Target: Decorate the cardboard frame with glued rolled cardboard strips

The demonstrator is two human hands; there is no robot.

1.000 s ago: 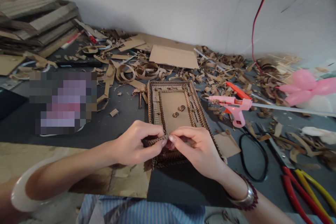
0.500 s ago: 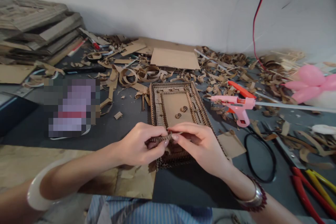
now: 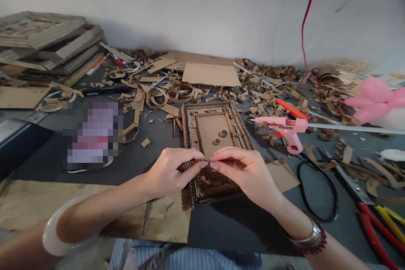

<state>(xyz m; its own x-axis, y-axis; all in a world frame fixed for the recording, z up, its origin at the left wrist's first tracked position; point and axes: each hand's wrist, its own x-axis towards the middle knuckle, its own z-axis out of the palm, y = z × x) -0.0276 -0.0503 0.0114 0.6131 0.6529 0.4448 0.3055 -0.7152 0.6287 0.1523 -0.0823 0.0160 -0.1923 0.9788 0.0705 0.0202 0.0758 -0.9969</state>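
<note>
Both hands meet over the near part of a rectangular cardboard frame [image 3: 187,135] edged with rows of corrugated strip. My left hand [image 3: 177,168] is closed on a corrugated cardboard strip [image 3: 189,164], pinching it between thumb and fingers. At the strip's right end, the fingertips of my right hand [image 3: 242,168] pinch the same piece, touching the left fingertips. Two small cardboard coils [image 3: 222,133] rest on the frame's flat middle panel. The fingers partly cover the strip, so its full length is hidden.
A pink glue gun [image 3: 284,126] lies right of the frame, its black cable [image 3: 300,181] looping nearer. Red-handled shears [image 3: 363,206] lie at the right. Curled cardboard scraps [image 3: 158,95] litter the back. A blurred-out purple object [image 3: 95,135] and stacked cardboard pieces [image 3: 47,42] are at the left.
The view has shifted slightly, so the scene sits a little lower and mostly further right. The strip's right end shows less between the fingertips, which stay pinched together.
</note>
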